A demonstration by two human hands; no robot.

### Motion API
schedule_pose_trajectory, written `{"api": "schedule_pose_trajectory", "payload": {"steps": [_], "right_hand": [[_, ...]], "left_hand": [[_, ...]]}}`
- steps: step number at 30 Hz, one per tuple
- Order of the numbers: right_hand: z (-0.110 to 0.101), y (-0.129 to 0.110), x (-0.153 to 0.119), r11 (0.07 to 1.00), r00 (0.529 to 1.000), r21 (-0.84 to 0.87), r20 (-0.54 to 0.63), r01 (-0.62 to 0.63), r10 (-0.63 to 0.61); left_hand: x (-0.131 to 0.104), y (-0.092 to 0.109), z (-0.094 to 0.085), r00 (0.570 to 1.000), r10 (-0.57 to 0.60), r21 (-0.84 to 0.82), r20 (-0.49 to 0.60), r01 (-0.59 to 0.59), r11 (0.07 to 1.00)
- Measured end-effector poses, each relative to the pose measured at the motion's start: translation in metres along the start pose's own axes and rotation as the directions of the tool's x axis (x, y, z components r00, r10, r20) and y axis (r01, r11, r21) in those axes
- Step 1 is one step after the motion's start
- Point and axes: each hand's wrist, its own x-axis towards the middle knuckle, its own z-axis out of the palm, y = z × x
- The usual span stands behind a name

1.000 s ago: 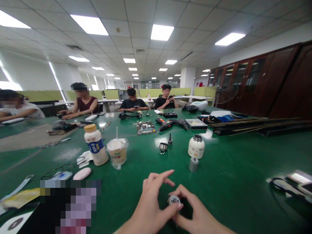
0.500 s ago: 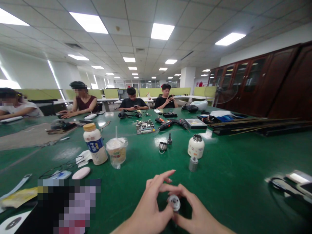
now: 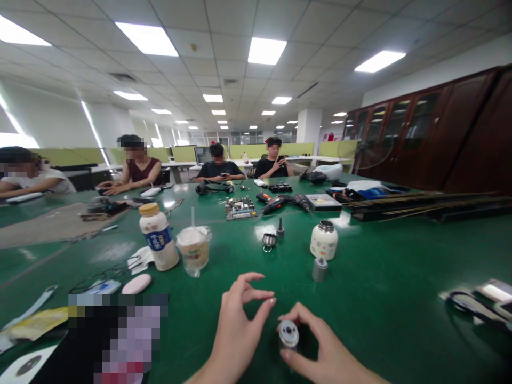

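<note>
My right hand (image 3: 320, 346) grips a small grey metal cylinder (image 3: 288, 334), thumb and fingers on opposite sides. Its round top face has a dark hole in the middle and looks like the end of a small motor. To the left of it, my left hand (image 3: 242, 320) is held above the table with fingers curved apart and nothing between them. Beyond my hands stands a similar grey cylinder (image 3: 319, 271) with a small stub on top. Just behind that is a cream flask (image 3: 324, 242) with printed faces and an uncovered metal mouth.
On the green table (image 3: 372, 288) are a steel cup-like piece with a ring (image 3: 269, 241), a dark stepped part (image 3: 280, 228), a bottle (image 3: 160, 240), a drink cup (image 3: 193, 248), a circuit board (image 3: 240, 208) and power drills (image 3: 276, 204). Several people sit across the table.
My left hand has come away from the cylinder, moving left, its fingers now apart. My right hand still holds the cylinder in nearly the same place.
</note>
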Motion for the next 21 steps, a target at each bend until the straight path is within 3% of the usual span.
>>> {"api": "schedule_pose_trajectory", "payload": {"steps": [4,8,11,15,21], "right_hand": [[0.0,-0.001,0.001,1.0,1.0,0.003,0.005,0.004,-0.004],[0.0,0.001,0.001,1.0,1.0,0.003,0.003,0.011,-0.011],[0.0,0.002,0.001,1.0,1.0,-0.001,0.001,0.007,-0.007],[0.001,0.002,0.002,1.0,1.0,-0.018,0.0,0.002,-0.002],[0.001,-0.001,0.002,0.999,1.0,-0.03,-0.006,0.012,-0.012]], "left_hand": [[-0.004,-0.024,0.006,0.996,-0.069,0.086,0.06,0.063,0.994],[-0.008,-0.031,0.009,0.992,-0.088,0.151,0.092,0.074,0.986],[-0.005,-0.024,0.007,0.993,-0.096,0.12,0.068,0.087,0.989],[-0.001,-0.002,0.0,1.0,-0.022,-0.052,0.018,0.023,0.998],[-0.008,0.02,0.002,0.989,0.0,-0.049,0.15,0.007,0.999]]}}
